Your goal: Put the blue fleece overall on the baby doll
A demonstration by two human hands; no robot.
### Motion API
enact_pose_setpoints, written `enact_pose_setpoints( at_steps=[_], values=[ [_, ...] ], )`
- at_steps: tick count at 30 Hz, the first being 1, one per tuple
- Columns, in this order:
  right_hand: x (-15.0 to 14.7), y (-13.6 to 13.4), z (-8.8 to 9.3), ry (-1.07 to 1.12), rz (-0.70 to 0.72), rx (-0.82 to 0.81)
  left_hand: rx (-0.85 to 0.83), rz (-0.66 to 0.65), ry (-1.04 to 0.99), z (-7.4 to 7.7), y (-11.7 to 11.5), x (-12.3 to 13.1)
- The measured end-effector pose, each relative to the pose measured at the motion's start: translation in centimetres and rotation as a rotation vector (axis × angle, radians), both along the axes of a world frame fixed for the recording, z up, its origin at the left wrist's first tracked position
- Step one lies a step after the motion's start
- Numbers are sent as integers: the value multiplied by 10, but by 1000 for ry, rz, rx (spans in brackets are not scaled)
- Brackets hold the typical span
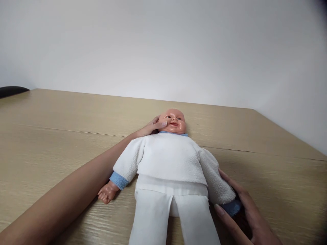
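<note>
Looking at a pale wood counter (63,144) with visible grain and a thin seam (255,151) across it, plain white wall (163,51) beyond. Got a doll (171,166) near the middle of the counter, on its back, head toward the wall, dressed in white top and trousers with blue collar and cuffs.

Cupping the doll's head with left fingers (154,127), thumb on the cheek. Grasping the doll's arm near the cuff with right fingers (244,198), thumb on the inner side. Can't tell how firmly in either case.

Can't see the left fingertips behind the head. Can't make out the doll's hand at the right fingers: in shadow, mostly covered. Losing the doll's lower legs and the right wrist at the bottom edge. Can't identify the dark curved thing (12,91) past the counter at far left, cut off by the frame.
</note>
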State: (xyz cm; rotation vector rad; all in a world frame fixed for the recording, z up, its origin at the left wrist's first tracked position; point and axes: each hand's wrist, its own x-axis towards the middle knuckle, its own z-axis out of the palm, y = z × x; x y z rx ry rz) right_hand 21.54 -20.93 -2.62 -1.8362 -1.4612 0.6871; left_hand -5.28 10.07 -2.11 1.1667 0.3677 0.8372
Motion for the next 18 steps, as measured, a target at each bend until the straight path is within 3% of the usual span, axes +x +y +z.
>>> enact_pose_setpoints(
  at_steps=[6, 11, 15, 18],
  values=[
    [2, -1, -4, -5, 35, 39, -33, 21, 4, 8, -10, -2],
    [1, -1, -2, -4, 41, 45, -51, -10, -73, 5, -9, -4],
    [-4, 1, 2, -142, 54, 206, -217, 225, -68, 0, -2, -19],
    [-18, -4, 16, -263, 46, 390, -328, 365, -60, 4, -12, -40]
  ],
)
